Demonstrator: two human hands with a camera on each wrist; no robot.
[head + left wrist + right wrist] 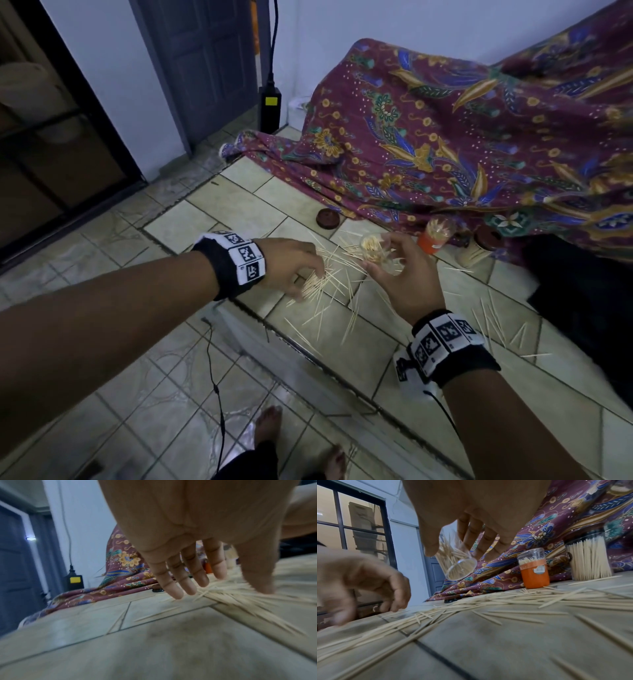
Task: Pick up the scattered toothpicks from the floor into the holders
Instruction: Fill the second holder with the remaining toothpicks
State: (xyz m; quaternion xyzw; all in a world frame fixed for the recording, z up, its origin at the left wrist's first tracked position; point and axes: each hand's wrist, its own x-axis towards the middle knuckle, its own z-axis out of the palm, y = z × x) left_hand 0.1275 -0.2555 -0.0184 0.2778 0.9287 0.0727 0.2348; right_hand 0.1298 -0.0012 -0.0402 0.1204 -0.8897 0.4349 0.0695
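Our left hand (291, 265), fingers spread and straight, rakes scattered toothpicks (329, 291) together on the floor (219, 205); our right hand (404, 274) clasps a tilted clear holder (375, 251). Next, we judge: pinch a bundle, feed it in.

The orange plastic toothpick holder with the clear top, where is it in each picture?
Head view: orange plastic toothpick holder stands right of centre, on the floor beside the right hand.
Left wrist view: only an orange sliver between the fingers.
Right wrist view: right of centre, upright.
Shared landmark: the maroon flowered cloth behind it.
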